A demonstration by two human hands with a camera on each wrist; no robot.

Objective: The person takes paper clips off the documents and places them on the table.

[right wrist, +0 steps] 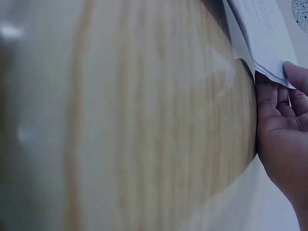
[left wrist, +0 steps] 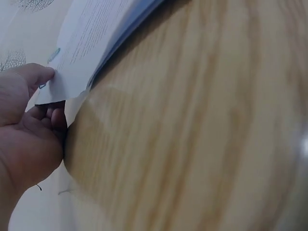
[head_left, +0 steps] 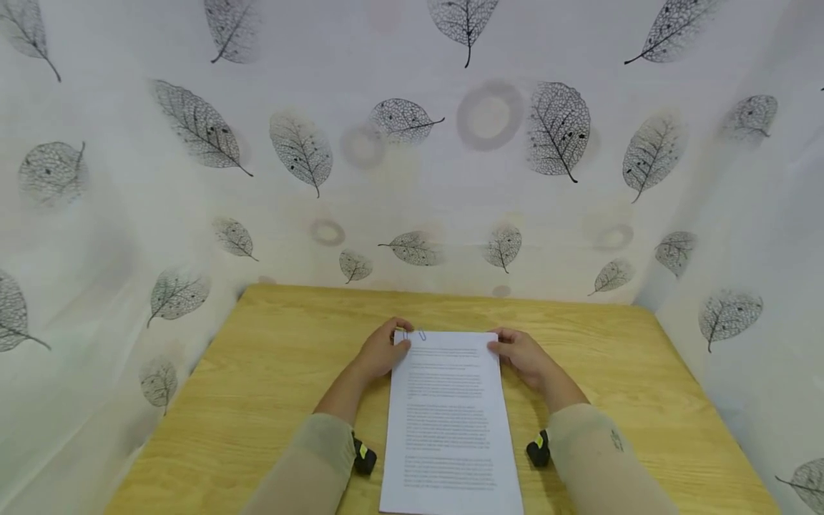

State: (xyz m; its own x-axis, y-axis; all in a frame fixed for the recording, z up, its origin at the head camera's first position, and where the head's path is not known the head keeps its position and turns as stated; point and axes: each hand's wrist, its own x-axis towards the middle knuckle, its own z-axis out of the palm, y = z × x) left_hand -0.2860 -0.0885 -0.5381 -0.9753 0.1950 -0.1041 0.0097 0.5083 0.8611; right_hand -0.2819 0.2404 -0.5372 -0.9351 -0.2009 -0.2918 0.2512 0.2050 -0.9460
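Observation:
A stack of printed paper sheets (head_left: 449,422) lies lengthwise before me, its far end held at both corners. Two paper clips (head_left: 422,335) sit at the top left edge of the stack. My left hand (head_left: 383,350) pinches the far left corner, thumb on top and fingers beneath; the left wrist view shows the thumb beside a clip (left wrist: 54,54). My right hand (head_left: 524,357) pinches the far right corner the same way, and in the right wrist view its fingers (right wrist: 269,98) lie under the sheets. The corners are lifted a little off the table.
The wooden table (head_left: 270,400) extends on both sides of the stack. A white curtain (head_left: 412,186) with a leaf print hangs behind the table and along both sides. A black wrist camera (head_left: 364,456) is worn on the left wrist, another (head_left: 538,449) on the right.

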